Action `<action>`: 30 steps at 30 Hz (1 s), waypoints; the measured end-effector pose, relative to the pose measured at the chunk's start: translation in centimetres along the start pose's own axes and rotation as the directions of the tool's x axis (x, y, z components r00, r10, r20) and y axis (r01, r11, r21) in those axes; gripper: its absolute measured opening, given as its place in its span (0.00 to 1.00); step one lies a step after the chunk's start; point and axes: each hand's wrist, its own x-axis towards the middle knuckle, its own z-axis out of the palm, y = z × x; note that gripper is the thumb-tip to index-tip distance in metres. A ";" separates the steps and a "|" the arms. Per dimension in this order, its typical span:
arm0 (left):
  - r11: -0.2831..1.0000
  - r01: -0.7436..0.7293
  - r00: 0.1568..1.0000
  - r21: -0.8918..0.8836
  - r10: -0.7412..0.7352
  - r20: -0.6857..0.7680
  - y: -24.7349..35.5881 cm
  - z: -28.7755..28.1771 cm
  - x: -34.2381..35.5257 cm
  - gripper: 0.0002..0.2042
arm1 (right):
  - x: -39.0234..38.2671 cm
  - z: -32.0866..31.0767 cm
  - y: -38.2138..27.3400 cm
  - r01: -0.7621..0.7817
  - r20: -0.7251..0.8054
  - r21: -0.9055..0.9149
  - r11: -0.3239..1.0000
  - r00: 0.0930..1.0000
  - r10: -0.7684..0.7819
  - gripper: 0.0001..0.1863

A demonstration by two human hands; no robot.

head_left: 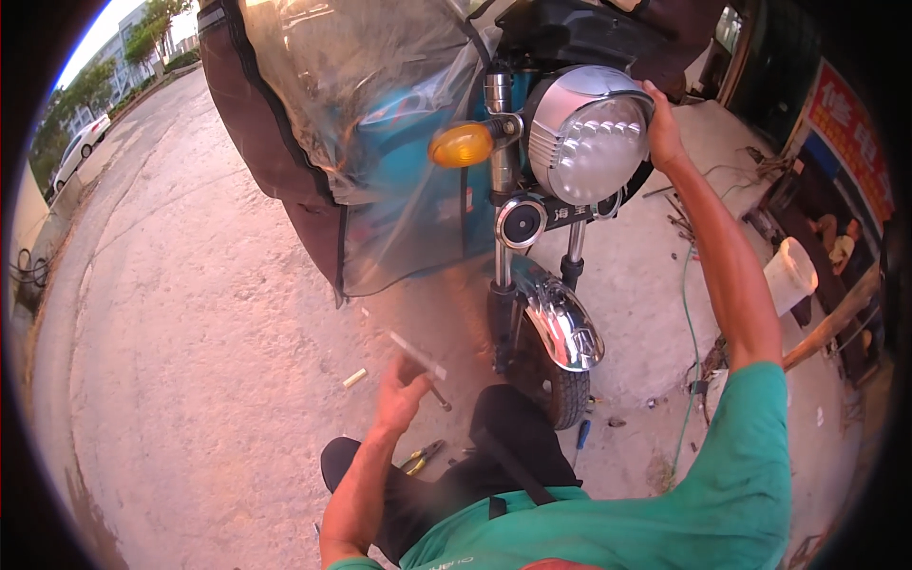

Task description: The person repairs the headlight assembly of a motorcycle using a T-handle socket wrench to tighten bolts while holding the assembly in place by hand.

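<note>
My right hand [663, 133] grips the right side of a round silver headlight [600, 142] on the front of a three-wheeled or two-wheeled vehicle; some of its fingers are hidden behind the housing. Low in front of me, my left hand [403, 391] is closed round a pale, flat bar-shaped tool [418, 355]. A thin dark rod [441, 399] with a knobbed end sticks out beside that hand; I cannot tell whether it belongs to the bar. An amber turn signal [462, 144] and a round black horn [522, 223] sit left of and below the headlight.
A clear plastic and maroon cover [261, 142] drapes the vehicle's left side. A chrome mudguard [567, 328] tops the front tyre [569, 397]. On the ground lie a small pale cylinder [354, 378], pliers [422, 458], a blue-handled tool [583, 434] and a green cord [689, 313]. A white bucket [787, 275] stands right.
</note>
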 end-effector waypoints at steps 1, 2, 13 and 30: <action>0.998 -0.016 0.999 -0.054 0.017 0.026 1.4 0.2 -0.2 0.11 | -0.2 0.1 -0.1 -0.002 -0.002 0.003 1.000 1.000 0.002 0.34; 0.994 -0.030 0.998 -0.108 0.036 0.055 2.9 0.4 -0.3 0.12 | -0.3 0.2 -0.2 0.000 0.001 -0.024 1.000 1.000 0.000 0.35; 0.652 0.346 0.899 0.675 -0.437 -0.039 -8.1 -5.6 -4.8 0.17 | -2.1 2.2 -2.3 0.057 -0.044 -0.185 0.981 0.997 -0.067 0.34; 0.966 -0.260 0.966 -0.003 0.260 0.012 15.0 -5.7 -4.0 0.13 | -0.4 0.7 -0.4 0.016 0.027 -0.051 0.999 1.000 -0.014 0.35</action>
